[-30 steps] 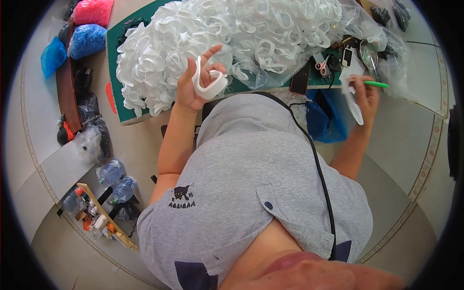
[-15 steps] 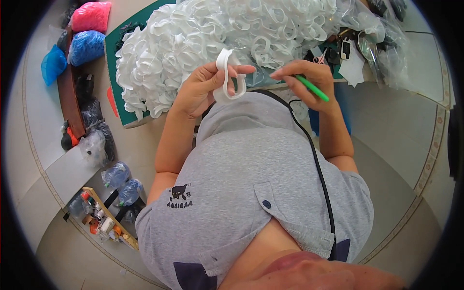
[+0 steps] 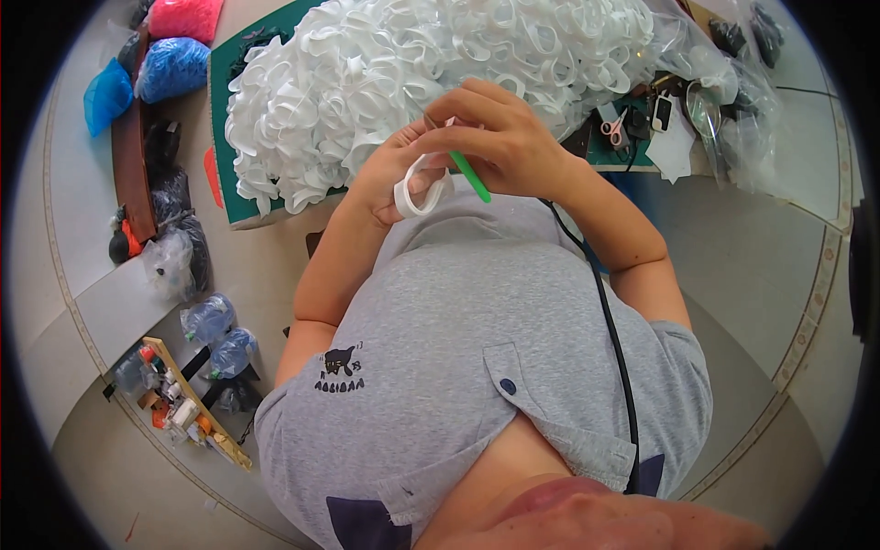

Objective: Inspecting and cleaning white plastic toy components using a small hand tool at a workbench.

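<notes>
My left hand (image 3: 378,180) is closed on a white loop of soft-looking strip (image 3: 402,198), which hangs below its fingers. Across it reaches my right hand (image 3: 516,137), gripping a slim tool with a bright green handle (image 3: 470,177). A thin, pointed grey tip of that tool shows past the fingers, near the left fingertips. My right fingers hide the upper part of the loop, and whether the tip touches it I cannot tell. Just beyond both hands lies a big heap of similar white loops (image 3: 321,105).
The heap rests on a green-topped table (image 3: 222,183). Pink-handled scissors (image 3: 614,126), a white tag-like piece (image 3: 669,151) and clear plastic bags (image 3: 747,115) lie at its right. Off to the left are a blue bag (image 3: 174,69), a pink bag (image 3: 186,18) and a wooden bench (image 3: 133,174).
My right hand has moved left with the green-handled tool and now meets my left hand. The white loop has dropped slightly and turned in the left fingers.
</notes>
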A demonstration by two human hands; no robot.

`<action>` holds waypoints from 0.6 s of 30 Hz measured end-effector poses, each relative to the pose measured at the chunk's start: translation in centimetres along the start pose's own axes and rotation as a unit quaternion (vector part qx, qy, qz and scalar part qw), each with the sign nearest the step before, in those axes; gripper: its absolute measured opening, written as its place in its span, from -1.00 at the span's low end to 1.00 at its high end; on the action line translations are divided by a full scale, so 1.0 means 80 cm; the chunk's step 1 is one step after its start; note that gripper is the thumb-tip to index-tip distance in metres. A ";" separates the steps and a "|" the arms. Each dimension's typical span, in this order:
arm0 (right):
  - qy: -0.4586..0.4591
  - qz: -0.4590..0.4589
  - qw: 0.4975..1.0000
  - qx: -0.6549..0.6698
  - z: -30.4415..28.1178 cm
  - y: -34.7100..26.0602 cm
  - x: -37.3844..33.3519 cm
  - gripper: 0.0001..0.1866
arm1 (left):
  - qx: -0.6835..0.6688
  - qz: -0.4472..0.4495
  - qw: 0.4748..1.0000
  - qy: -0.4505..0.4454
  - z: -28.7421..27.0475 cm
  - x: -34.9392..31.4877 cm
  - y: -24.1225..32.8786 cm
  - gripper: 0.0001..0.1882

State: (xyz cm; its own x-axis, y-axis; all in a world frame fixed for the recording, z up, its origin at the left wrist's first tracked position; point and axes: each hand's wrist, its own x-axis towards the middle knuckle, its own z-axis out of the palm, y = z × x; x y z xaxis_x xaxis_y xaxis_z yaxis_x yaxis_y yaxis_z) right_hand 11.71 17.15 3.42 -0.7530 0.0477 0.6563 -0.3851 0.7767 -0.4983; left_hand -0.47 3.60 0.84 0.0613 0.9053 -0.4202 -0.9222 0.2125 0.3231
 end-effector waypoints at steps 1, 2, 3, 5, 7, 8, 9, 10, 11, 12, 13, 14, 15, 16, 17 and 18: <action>-0.020 -0.007 1.000 -0.010 0.001 0.000 0.000 -0.72 | -0.031 -0.009 0.997 -0.070 -0.003 0.001 -0.001 -0.81; -0.019 -0.006 1.000 -0.011 0.003 0.000 0.000 -0.72 | -0.031 -0.010 0.997 -0.070 -0.006 0.001 -0.003 -0.81; -0.027 -0.017 0.999 0.007 0.005 0.001 -0.001 -0.71 | -0.013 -0.018 1.000 -0.019 -0.010 0.000 -0.004 -0.81; -0.034 -0.027 0.999 0.024 0.007 0.003 -0.004 -0.70 | 0.005 -0.025 0.999 0.031 -0.005 0.002 -0.005 -0.80; -0.042 -0.013 0.998 0.038 0.006 0.002 -0.006 -0.69 | 0.039 -0.010 0.991 0.125 0.010 0.001 -0.007 -0.79; -0.042 -0.013 0.998 0.039 0.007 0.002 -0.007 -0.69 | 0.040 -0.010 0.991 0.126 0.010 0.000 -0.007 -0.79; -0.046 -0.017 0.998 0.036 0.007 0.003 -0.007 -0.69 | 0.053 -0.008 0.993 0.107 0.010 -0.002 -0.008 -0.80; -0.051 -0.021 0.998 0.029 0.008 0.002 -0.007 -0.68 | 0.067 -0.006 0.994 0.084 0.011 -0.003 -0.008 -0.80; -0.050 -0.021 0.998 0.027 0.008 0.000 -0.007 -0.68 | 0.068 -0.006 0.994 0.083 0.011 -0.003 -0.008 -0.80; -0.046 -0.020 0.998 0.028 0.009 -0.001 -0.008 -0.70 | 0.079 -0.001 0.993 0.083 0.012 -0.004 -0.008 -0.79; -0.043 -0.019 0.998 0.031 0.009 0.001 -0.009 -0.72 | 0.089 0.005 0.992 0.086 0.012 -0.002 -0.007 -0.78; -0.043 -0.019 0.998 0.031 0.009 -0.001 -0.013 -0.72 | 0.089 0.005 0.992 0.086 0.007 -0.002 0.000 -0.78; 0.017 0.036 0.998 0.054 0.009 -0.004 -0.019 -0.76 | 0.122 -0.021 0.990 0.066 -0.003 -0.003 0.011 -0.75; 0.078 0.092 0.990 0.072 0.008 -0.004 -0.025 -0.79 | 0.156 -0.049 0.986 0.043 -0.008 -0.001 0.018 -0.72; 0.078 0.091 0.990 0.070 0.011 -0.001 -0.030 -0.79 | 0.157 -0.050 0.985 0.042 -0.015 0.000 0.013 -0.72; -0.007 0.117 0.993 -0.007 0.015 0.005 -0.035 -0.82 | 0.470 0.050 0.862 0.183 -0.026 0.001 0.003 -0.68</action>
State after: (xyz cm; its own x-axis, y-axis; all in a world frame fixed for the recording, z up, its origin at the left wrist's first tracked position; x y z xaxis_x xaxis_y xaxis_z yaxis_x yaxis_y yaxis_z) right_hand 13.03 16.58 0.70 -0.8284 0.2195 0.5153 -0.1906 0.7545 -0.6280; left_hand -1.52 2.96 -0.92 -0.2830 0.7965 -0.5343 -0.1882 0.5001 0.8453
